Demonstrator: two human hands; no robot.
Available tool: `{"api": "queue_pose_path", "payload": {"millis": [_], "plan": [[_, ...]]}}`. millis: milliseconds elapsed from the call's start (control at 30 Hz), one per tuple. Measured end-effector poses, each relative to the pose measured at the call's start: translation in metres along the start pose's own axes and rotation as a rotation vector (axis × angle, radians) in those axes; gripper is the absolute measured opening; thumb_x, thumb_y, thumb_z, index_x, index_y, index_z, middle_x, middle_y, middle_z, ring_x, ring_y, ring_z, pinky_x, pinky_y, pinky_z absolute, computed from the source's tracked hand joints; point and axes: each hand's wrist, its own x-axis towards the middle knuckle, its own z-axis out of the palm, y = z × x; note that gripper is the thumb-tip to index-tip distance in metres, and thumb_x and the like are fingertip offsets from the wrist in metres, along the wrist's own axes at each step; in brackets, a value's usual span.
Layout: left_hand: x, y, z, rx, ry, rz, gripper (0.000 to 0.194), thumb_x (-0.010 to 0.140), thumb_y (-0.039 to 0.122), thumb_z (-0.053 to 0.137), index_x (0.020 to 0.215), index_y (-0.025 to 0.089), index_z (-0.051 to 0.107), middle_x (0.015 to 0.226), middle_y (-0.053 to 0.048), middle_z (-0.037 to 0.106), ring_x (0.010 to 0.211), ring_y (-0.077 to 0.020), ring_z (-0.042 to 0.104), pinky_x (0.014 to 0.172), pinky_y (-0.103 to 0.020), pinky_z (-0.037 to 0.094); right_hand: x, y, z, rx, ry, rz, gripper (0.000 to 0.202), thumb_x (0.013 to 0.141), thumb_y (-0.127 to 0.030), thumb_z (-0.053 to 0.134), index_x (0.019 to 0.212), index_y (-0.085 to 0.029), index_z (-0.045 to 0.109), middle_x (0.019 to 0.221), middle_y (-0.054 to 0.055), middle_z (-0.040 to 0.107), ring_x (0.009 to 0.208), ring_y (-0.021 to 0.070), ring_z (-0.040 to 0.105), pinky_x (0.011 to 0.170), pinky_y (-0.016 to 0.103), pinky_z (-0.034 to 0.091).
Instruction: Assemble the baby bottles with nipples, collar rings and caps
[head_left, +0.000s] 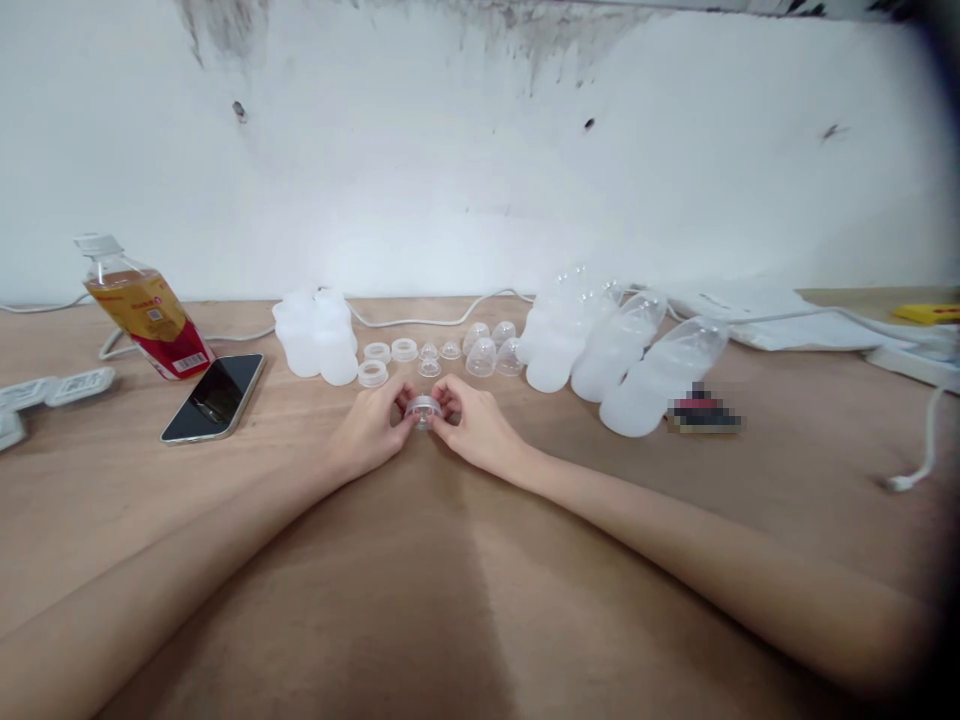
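Note:
Between the fingertips of both hands is a clear collar ring (424, 404) of a baby bottle, held just over the table; a see-through nipple seems to sit in it, though the fingers partly cover it. My left hand (375, 420) pinches its left side. On the opposite side my right hand (478, 422) grips it with thumb and fingers. Just beyond the hands lie three loose collar rings (373, 374) and three clear nipples (429, 367). Several clear domed caps (481, 358) stand to the right of these.
Frosted bottle bodies (315, 335) cluster at the back left; capped baby bottles (637, 395) stand at right. A phone (214, 400) and drink bottle (154, 315) are on the left. A white cable (420, 323) runs along the wall. A blurred-out object (703, 412) lies beside the capped bottles.

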Motion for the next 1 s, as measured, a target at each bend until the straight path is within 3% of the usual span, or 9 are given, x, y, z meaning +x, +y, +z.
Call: {"api": "queue_pose_path", "payload": {"millis": [167, 367, 667, 1000], "plan": [[0.0011, 0.0023, 0.0010, 0.016, -0.007, -0.020, 0.008, 0.071, 0.015, 0.050, 0.077, 0.019, 0.046, 0.070, 0.002, 0.056, 0.062, -0.0117, 0.053, 0.057, -0.022, 0.041, 0.0015, -0.0029, 0.0010, -0.043, 0.018, 0.006, 0.011, 0.068, -0.014, 0.047, 0.076, -0.019, 0.042, 0.062, -0.004, 0.050, 0.054, 0.0096, 0.047, 0.054, 0.023, 0.038], [-0.0044, -0.0015, 0.0004, -0.044, -0.006, 0.016, 0.013, 0.072, 0.019, 0.051, 0.084, 0.019, 0.046, 0.076, 0.001, 0.058, 0.069, -0.0128, 0.055, 0.063, -0.024, 0.042, -0.0010, -0.0027, 0.0001, 0.029, -0.009, -0.017, 0.013, 0.069, -0.015, 0.048, 0.081, -0.019, 0.043, 0.074, -0.001, 0.054, 0.058, 0.0091, 0.049, 0.057, 0.024, 0.040], [-0.0017, 0.0054, 0.0003, 0.010, 0.002, -0.017, 0.010, 0.070, 0.017, 0.051, 0.079, 0.019, 0.047, 0.072, 0.002, 0.057, 0.065, -0.0124, 0.054, 0.058, -0.022, 0.041, 0.0013, -0.0022, 0.0017, -0.021, 0.002, 0.022, 0.014, 0.066, -0.018, 0.051, 0.078, -0.020, 0.043, 0.067, -0.003, 0.054, 0.055, 0.0092, 0.048, 0.054, 0.023, 0.039], [-0.0019, 0.0071, -0.0008, -0.005, 0.029, -0.005, 0.009, 0.072, 0.016, 0.050, 0.080, 0.019, 0.047, 0.070, 0.002, 0.057, 0.063, -0.0117, 0.054, 0.058, -0.021, 0.041, 0.0017, -0.0004, 0.0007, 0.016, 0.014, -0.028, 0.011, 0.072, -0.021, 0.050, 0.081, -0.019, 0.043, 0.073, -0.001, 0.054, 0.059, 0.0097, 0.050, 0.058, 0.024, 0.041]]}}
